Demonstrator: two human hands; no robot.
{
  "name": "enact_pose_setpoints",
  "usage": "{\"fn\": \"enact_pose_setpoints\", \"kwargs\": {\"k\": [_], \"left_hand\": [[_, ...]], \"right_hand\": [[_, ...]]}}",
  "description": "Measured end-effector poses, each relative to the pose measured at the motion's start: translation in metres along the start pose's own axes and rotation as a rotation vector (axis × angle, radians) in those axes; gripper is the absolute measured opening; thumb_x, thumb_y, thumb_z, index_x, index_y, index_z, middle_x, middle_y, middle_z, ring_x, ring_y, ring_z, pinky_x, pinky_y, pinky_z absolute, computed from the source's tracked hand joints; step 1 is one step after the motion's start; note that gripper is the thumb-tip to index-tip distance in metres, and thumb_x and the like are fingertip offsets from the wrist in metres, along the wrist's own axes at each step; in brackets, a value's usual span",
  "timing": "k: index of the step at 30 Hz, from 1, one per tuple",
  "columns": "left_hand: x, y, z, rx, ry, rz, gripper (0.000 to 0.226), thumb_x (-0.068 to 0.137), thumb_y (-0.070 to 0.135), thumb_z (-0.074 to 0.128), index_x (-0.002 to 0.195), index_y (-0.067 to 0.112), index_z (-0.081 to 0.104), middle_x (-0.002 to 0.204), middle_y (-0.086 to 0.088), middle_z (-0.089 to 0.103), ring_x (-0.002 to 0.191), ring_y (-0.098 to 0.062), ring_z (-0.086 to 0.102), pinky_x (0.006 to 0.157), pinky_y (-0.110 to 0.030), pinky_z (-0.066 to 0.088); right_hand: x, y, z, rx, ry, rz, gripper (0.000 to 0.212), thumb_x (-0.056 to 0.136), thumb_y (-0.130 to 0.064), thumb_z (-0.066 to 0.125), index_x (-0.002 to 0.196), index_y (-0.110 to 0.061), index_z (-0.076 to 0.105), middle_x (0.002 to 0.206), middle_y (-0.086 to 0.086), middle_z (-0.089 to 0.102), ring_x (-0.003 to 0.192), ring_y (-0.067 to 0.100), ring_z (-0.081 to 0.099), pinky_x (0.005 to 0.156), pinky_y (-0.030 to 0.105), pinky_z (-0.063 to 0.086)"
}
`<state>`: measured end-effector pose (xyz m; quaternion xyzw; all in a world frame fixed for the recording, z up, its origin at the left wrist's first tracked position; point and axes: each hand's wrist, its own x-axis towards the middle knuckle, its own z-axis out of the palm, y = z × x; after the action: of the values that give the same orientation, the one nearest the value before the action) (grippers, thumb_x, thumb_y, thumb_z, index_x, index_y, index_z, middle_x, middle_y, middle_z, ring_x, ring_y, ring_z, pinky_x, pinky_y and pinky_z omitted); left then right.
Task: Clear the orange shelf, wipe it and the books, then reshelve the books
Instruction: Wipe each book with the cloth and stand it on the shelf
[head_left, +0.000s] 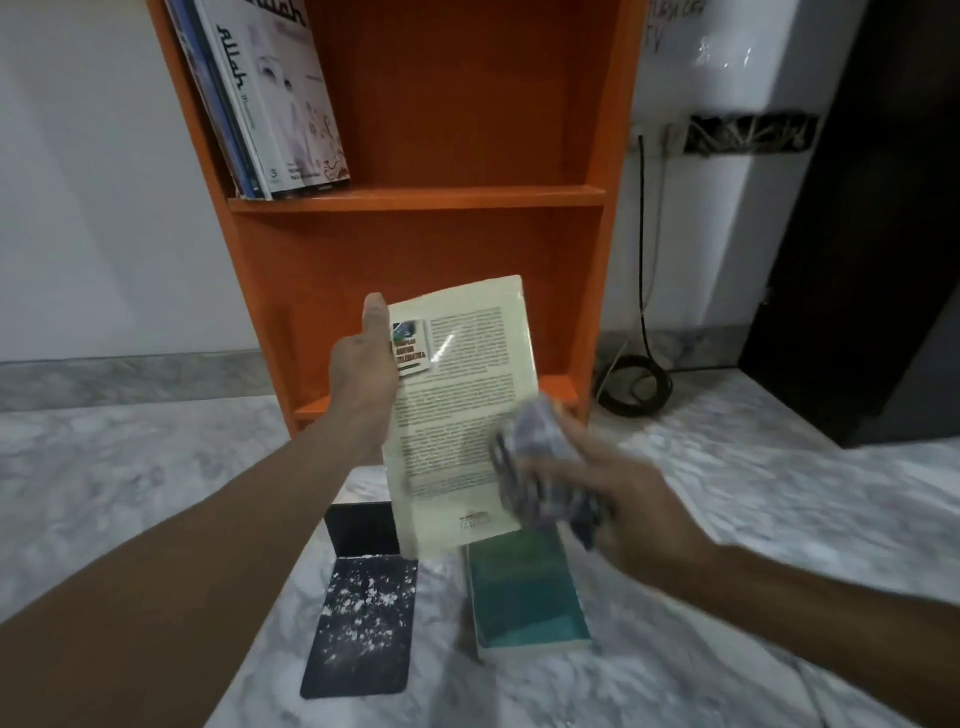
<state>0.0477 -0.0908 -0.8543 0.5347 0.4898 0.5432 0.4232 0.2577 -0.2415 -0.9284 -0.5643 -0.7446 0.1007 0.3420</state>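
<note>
My left hand (363, 374) grips a cream paperback (457, 415) by its left edge, back cover toward me, in front of the orange shelf (441, 197). My right hand (623, 509) holds a crumpled blue-grey cloth (540, 457) against the book's lower right corner; hand and cloth are blurred. Several books (270, 104) lean at the left of the upper compartment. The lower compartment holds nothing that I can see. On the floor below the held book lie a dark speckled book (363, 618), a teal book (524, 592) and a black book (361, 525).
The shelf stands on a grey marble floor (130, 493) against a white wall. A black cable (639, 384) hangs down the wall and coils on the floor right of the shelf. A dark door or cabinet (857, 234) fills the right side.
</note>
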Motion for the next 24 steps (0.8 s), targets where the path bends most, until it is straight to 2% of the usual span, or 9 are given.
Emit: {"fn": "enact_pose_setpoints", "kwargs": {"k": [2,4,7,9,12,16,18,21,24], "left_hand": [[0.006,-0.001,-0.012,-0.037,0.047,-0.041,0.060,0.097,0.063,0.034,0.072,0.017,0.063,0.066,0.001,0.070,0.060,-0.016,0.068,0.056,-0.026,0.051],[0.009,-0.003,-0.019,-0.056,0.046,-0.063,0.058,0.096,0.063,0.034,0.076,0.019,0.064,0.061,0.004,0.071,0.055,-0.013,0.070,0.055,-0.026,0.051],[0.008,-0.007,-0.017,-0.080,0.009,-0.100,0.058,0.096,0.063,0.035,0.075,0.017,0.064,0.054,0.005,0.068,0.048,-0.010,0.067,0.050,-0.023,0.052],[0.003,-0.009,-0.011,-0.102,-0.048,-0.118,0.059,0.097,0.062,0.035,0.075,0.015,0.065,0.057,0.003,0.068,0.052,-0.013,0.068,0.053,-0.024,0.055],[-0.003,-0.005,0.000,-0.134,-0.113,-0.129,0.059,0.096,0.062,0.038,0.074,0.015,0.066,0.063,-0.002,0.070,0.060,-0.020,0.070,0.060,-0.029,0.058],[-0.002,0.002,0.001,-0.198,-0.120,-0.122,0.060,0.095,0.061,0.042,0.060,0.018,0.065,0.055,0.001,0.067,0.051,-0.015,0.068,0.056,-0.027,0.056],[0.005,0.003,-0.013,-0.251,-0.092,-0.147,0.064,0.092,0.066,0.044,0.053,0.021,0.069,0.061,0.000,0.069,0.061,-0.019,0.071,0.074,-0.037,0.059],[0.016,-0.002,-0.033,-0.220,-0.066,-0.146,0.064,0.083,0.076,0.045,0.062,0.024,0.075,0.079,-0.006,0.075,0.083,-0.029,0.074,0.090,-0.053,0.055],[0.013,-0.002,-0.030,-0.261,-0.083,-0.172,0.062,0.087,0.071,0.045,0.062,0.021,0.072,0.074,-0.004,0.073,0.080,-0.026,0.073,0.089,-0.051,0.056]], "right_hand": [[-0.050,0.008,0.010,0.253,-0.214,0.233,0.048,0.081,0.000,0.064,0.126,-0.018,0.067,0.132,0.003,0.063,0.114,0.016,0.061,0.093,0.031,0.051],[-0.061,0.008,-0.001,0.283,-0.218,0.338,0.020,0.076,-0.006,0.071,0.096,-0.003,0.076,0.093,0.011,0.074,0.082,0.018,0.069,0.076,0.042,0.057],[-0.013,-0.012,-0.047,0.258,0.149,0.322,0.036,0.082,0.014,0.063,0.090,-0.021,0.068,0.067,-0.013,0.069,0.067,-0.006,0.064,0.061,0.019,0.054],[0.034,-0.034,-0.082,0.216,0.366,0.170,0.030,0.087,0.008,0.060,0.098,-0.020,0.065,0.080,-0.004,0.071,0.077,0.007,0.069,0.068,0.024,0.056],[0.080,-0.063,-0.093,0.324,0.261,-0.008,0.029,0.090,0.008,0.057,0.112,-0.009,0.063,0.102,0.022,0.067,0.093,0.034,0.065,0.075,0.042,0.058],[0.047,-0.054,-0.048,0.378,0.073,-0.057,0.065,0.087,0.018,0.053,0.131,-0.029,0.057,0.146,-0.001,0.049,0.129,0.006,0.048,0.101,0.018,0.045],[0.000,-0.023,-0.027,0.444,0.005,0.059,0.067,0.080,0.026,0.050,0.117,-0.027,0.068,0.129,-0.008,0.063,0.115,-0.002,0.058,0.092,0.011,0.046],[-0.050,0.010,-0.007,0.178,-0.287,0.192,0.060,0.069,0.020,0.050,0.100,-0.022,0.078,0.103,-0.019,0.072,0.103,0.001,0.065,0.088,0.014,0.047],[-0.048,0.022,-0.021,0.254,-0.095,0.478,0.033,0.086,0.013,0.054,0.088,-0.013,0.074,0.089,-0.001,0.071,0.090,0.013,0.067,0.075,0.009,0.046]]}}
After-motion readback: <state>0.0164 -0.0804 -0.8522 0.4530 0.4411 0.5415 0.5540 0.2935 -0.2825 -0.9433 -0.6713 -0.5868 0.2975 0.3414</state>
